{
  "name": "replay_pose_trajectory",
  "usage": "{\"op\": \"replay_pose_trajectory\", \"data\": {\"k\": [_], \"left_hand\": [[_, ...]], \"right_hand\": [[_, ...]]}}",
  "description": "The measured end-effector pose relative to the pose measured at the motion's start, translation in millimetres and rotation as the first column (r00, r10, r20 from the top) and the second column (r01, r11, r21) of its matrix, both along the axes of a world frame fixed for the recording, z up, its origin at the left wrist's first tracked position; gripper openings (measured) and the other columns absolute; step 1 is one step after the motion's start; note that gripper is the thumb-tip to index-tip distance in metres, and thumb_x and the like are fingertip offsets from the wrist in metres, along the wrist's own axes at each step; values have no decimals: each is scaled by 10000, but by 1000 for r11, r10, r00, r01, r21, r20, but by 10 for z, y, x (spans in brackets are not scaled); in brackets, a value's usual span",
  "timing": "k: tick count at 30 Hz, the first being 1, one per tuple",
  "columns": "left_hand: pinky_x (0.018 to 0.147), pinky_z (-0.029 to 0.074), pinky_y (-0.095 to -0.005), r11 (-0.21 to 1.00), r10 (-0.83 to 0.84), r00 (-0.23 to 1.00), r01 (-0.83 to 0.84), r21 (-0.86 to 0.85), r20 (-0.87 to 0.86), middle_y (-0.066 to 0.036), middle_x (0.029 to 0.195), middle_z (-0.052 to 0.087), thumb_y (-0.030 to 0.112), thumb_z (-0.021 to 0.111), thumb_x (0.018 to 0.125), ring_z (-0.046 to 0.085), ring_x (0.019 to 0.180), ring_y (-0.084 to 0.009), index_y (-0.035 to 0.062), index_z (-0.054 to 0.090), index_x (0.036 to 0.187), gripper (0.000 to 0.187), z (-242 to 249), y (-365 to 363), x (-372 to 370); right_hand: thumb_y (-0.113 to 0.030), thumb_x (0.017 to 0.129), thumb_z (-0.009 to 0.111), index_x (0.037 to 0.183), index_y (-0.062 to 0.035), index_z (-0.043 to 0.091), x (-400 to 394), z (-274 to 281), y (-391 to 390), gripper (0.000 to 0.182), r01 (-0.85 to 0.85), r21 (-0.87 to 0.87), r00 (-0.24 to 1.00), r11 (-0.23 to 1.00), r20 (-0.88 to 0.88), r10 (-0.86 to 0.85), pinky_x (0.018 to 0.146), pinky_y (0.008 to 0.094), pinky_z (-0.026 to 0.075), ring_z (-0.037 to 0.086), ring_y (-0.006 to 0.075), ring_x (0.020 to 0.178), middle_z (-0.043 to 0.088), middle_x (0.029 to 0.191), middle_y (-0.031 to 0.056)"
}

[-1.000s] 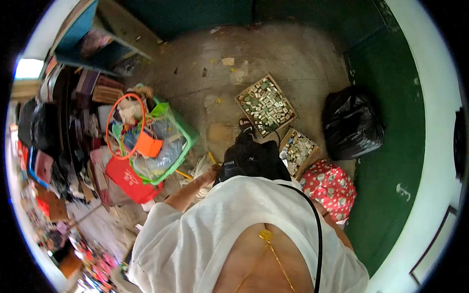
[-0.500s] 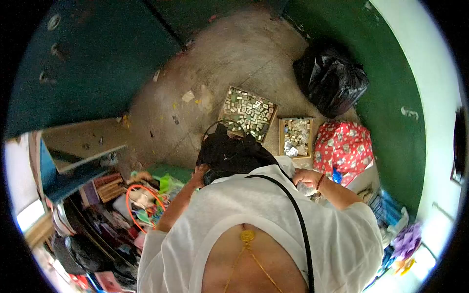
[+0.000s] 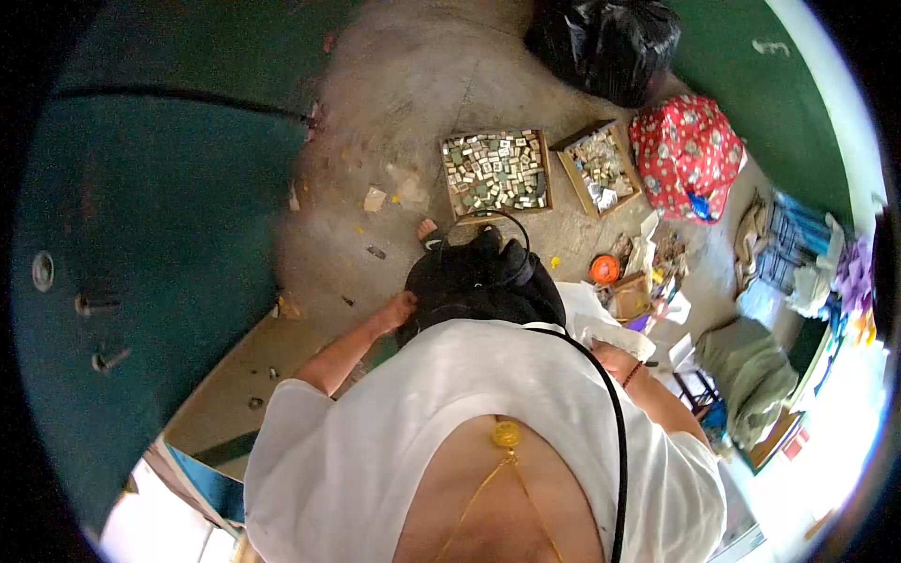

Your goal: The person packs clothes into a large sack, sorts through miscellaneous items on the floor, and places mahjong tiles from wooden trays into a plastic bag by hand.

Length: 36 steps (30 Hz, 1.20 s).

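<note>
My left hand is beside the black trousers, its fingertips at the cloth and partly hidden. On the other side, my right hand is closed with a whitish, flat-looking piece at its fingers; I cannot tell what the piece is. The hem of my white shirt lies between the hands. Beyond my knees, a shallow wooden tray stands on the floor, filled with small pale and green blocks. A smaller wooden box with similar pieces sits tilted to its right.
A black plastic bag and a red patterned bundle lie along the green wall. Right of my legs are an orange round thing and scattered papers. Grey-green cloth drapes farther right. A low board is at left.
My view has turned to the right and the trays sit higher in it. The clutter right of my legs has come into view; the orange hoop at left has gone out. Both hands stay low at my sides.
</note>
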<state>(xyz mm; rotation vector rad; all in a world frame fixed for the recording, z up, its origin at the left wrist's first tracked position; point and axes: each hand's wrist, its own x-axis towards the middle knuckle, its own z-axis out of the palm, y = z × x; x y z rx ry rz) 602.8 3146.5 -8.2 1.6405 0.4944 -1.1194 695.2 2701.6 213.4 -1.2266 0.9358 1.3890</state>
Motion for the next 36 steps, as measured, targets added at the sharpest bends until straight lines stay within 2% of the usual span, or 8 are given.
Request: {"op": "replay_pose_trajectory", "data": {"k": [9, 12, 14, 18, 26, 28, 34, 36], "left_hand": [[910, 294, -503, 395, -916, 345, 864, 311, 206, -115, 1254, 293, 174, 737, 575, 253, 1164, -329, 85, 464, 1171, 662, 304, -146, 887], [909, 302, -466, 960, 260, 885, -194, 200, -387, -119, 1158, 415, 210, 662, 662, 323, 1124, -327, 67, 477, 1149, 540, 603, -420, 1126], [852, 348, -422, 964, 38, 935, -128, -232, -354, -140, 991, 526, 171, 531, 758, 434, 1022, -319, 35, 469, 1105, 378, 473, -186, 1162], [676, 404, -413, 703, -710, 654, 681, 204, 260, -164, 936, 562, 45, 441, 766, 532, 814, -326, -23, 475, 942, 191, 371, 209, 1429], [609, 365, -314, 556, -830, 485, 760, -335, -276, -27, 773, 471, 1, 493, 723, 440, 734, -169, -20, 513, 909, 188, 849, 1535, 2481], [583, 348, -315, 834, -550, 447, 242, -496, -706, -6, 735, 443, 16, 530, 725, 416, 702, -150, -11, 512, 871, 150, 746, 1898, 2585], [659, 445, -349, -195, -978, -207, 894, -404, 14, -169, 831, 604, 108, 554, 686, 567, 759, -234, -46, 560, 894, 259, 624, 1229, 3683], [608, 438, -371, 16, -993, 35, 985, -169, 110, -149, 741, 586, 135, 533, 698, 553, 662, -248, -9, 566, 849, 212, -255, 1278, 4041]], "right_hand": [[-51, 561, 596, 755, -98, 470, -366, 274, 241, 236, 41, 18, 998, 999, 39, -42, 364, 247, 268, 354, 82, 435, 419, 608, -34], [-58, 564, 596, 740, -101, 461, -367, 236, 126, 225, -63, -20, 985, 998, 158, 65, 377, 243, 262, 345, 82, 452, 390, 601, -38], [-54, 561, 596, 707, -104, 460, -670, -134, 26, 205, -145, 103, 899, 984, 430, 88, 403, 240, 275, 351, 86, 475, 383, 599, -34], [-49, 546, 601, 652, -87, 475, -556, -131, 369, 169, 23, 69, 996, 997, 90, -29, 453, 242, 303, 382, 101, 535, 397, 601, -15], [-175, 566, 645, 875, -53, 545, -797, -696, 1270, 347, 293, 206, 950, 934, -169, -261, 709, 296, 391, 473, 185, 841, 508, 832, 64], [-204, 578, 664, 915, -12, 546, -294, -504, 1587, 406, 20, 188, 996, 982, -87, -4, 709, 271, 385, 479, 190, 801, 522, 873, 86], [-421, 659, 665, 958, 4, 568, -12, -1466, 1174, 528, -242, -8, 961, 970, 133, 241, 660, 303, 446, 554, 189, 720, 605, 822, 87], [-371, 702, 638, 775, 1, 618, 4, -1987, 778, 379, -379, -447, 873, 810, 115, 473, 581, 342, 461, 581, 240, 620, 627, 712, 110]]}}
